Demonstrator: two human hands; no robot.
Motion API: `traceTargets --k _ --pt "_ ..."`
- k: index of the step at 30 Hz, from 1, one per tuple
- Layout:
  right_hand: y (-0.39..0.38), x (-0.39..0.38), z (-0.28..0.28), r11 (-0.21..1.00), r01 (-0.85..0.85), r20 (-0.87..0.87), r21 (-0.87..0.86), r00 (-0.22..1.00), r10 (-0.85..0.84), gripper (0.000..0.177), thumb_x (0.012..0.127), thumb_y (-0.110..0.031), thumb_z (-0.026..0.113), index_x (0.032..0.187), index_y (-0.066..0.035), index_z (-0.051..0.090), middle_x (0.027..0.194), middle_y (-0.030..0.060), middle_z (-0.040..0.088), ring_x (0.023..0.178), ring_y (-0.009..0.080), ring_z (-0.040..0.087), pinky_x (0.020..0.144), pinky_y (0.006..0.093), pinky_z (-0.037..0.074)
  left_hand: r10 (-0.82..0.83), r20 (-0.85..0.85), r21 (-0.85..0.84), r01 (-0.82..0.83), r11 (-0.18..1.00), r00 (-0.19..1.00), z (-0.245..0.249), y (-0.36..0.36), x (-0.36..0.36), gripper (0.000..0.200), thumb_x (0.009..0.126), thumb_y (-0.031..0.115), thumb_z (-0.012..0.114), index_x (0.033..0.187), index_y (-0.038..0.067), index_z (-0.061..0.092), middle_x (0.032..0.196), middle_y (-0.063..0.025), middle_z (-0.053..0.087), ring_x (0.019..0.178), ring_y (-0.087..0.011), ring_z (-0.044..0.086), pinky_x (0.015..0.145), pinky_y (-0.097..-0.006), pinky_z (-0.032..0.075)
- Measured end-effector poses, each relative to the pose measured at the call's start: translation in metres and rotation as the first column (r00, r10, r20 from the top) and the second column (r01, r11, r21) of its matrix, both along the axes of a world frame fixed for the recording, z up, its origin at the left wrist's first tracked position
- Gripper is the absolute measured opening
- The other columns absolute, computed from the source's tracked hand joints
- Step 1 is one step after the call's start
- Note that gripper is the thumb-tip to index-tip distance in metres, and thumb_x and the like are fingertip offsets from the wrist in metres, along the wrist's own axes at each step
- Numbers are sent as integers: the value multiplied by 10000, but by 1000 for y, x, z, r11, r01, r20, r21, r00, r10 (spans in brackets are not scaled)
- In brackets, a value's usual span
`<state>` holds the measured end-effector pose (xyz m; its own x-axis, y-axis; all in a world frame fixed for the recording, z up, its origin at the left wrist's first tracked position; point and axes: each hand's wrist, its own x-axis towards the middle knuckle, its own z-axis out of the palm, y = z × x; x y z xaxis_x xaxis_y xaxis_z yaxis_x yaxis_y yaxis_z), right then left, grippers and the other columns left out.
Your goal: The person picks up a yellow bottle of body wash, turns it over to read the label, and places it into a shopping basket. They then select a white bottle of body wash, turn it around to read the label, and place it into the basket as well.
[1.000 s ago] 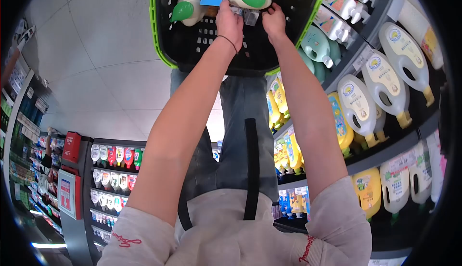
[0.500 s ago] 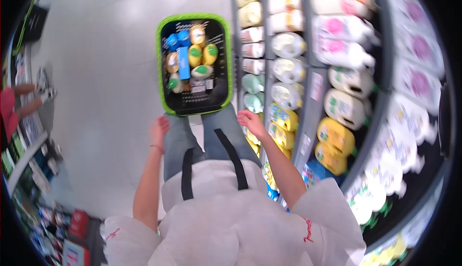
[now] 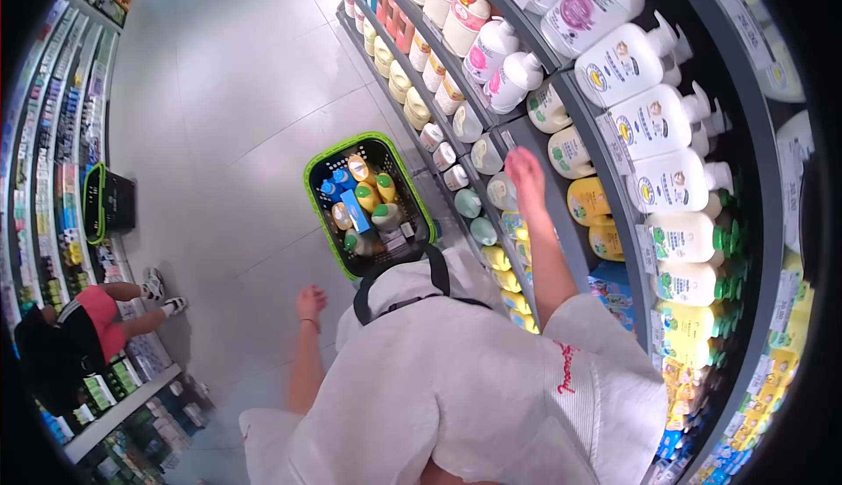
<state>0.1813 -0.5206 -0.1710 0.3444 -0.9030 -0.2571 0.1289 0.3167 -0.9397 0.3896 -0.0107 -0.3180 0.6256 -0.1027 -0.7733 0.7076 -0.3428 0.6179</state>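
Observation:
My right hand reaches out over the front of the shelf, its fingers loosely extended and nothing seen in them. Round bottles on a lower tier and a cream bottle are nearest to it. My left hand hangs low over the floor, loosely open and holding nothing. In front of my body, a black basket with a green rim rests on the floor. Inside it are yellow bottles with green caps, blue-topped items and a blue box.
Tiered shelving packed with white pump bottles, yellow bottles and pink-labelled bottles curves along my right. Across the aisle floor, a person in pink shorts stands by the left shelves, near another black basket.
My view has turned and my body leans closer to the right shelf. My right hand has risen from beside my leg to the shelf front. The left hand stays low.

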Motion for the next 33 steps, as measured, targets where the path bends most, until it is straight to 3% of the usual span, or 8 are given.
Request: traceTargets --k 3,8,13,19,21,24,28,33 --pt "-39 17 13 998 56 72 15 996 -57 486 872 -124 561 1303 -5 370 1276 152 469 1137 220 487 974 319 397 -187 -120 164 205 965 975 -23 7 -42 320 879 306 502 1048 49 588 878 -115 645 753 -202 629 669 -323 513" --pt "-112 43 3 988 106 8 -113 994 -106 546 857 -74 540 1354 -23 319 1343 161 404 1231 230 402 1019 328 342 -604 83 306 556 772 793 -156 86 -102 390 853 315 510 1094 32 627 1004 -162 652 907 -219 630 787 -327 487" --pt "-167 60 -30 940 43 -249 -337 959 -134 459 870 -85 520 1311 -63 398 1288 135 465 1192 204 435 993 307 335 -547 126 313 490 814 828 -87 74 -115 404 854 318 507 1108 24 618 993 -161 653 918 -220 623 792 -332 484" --pt "-209 77 -48 959 -86 -587 -269 804 -93 401 879 -195 504 1225 7 499 1240 142 543 1144 245 498 936 333 373 -300 109 327 251 911 948 55 8 -134 362 865 273 503 1087 13 623 966 -149 657 910 -211 621 797 -329 483" --pt "-185 84 -18 921 -3 -388 -389 908 -161 394 870 -186 539 1220 -15 484 1228 145 540 1139 233 490 958 320 354 -49 52 225 36 974 997 72 1 -147 339 881 279 455 1083 80 641 993 -131 662 952 -252 617 807 -323 464" --pt "-185 89 -20 920 72 -321 -384 924 -207 377 854 -173 567 1186 -3 510 1206 140 552 1118 228 505 945 321 371 33 16 242 -36 970 999 97 -7 -168 275 897 182 488 1075 16 615 969 -115 653 894 -184 616 765 -298 480" --pt "-179 93 -19 923 97 -252 -372 947 -201 382 839 -165 598 1170 8 517 1197 139 556 1100 227 518 927 320 392 -236 -7 426 217 878 972 79 15 -202 285 897 188 493 1096 15 602 979 -103 652 884 -168 605 767 -290 472" --pt "-179 85 -37 829 112 -209 -547 941 -265 367 828 -150 605 1140 28 534 1161 153 576 1094 236 527 928 336 400 -19 -13 183 21 983 1000 -45 79 -261 296 896 198 487 1102 21 604 972 -96 653 883 -172 602 775 -291 469"
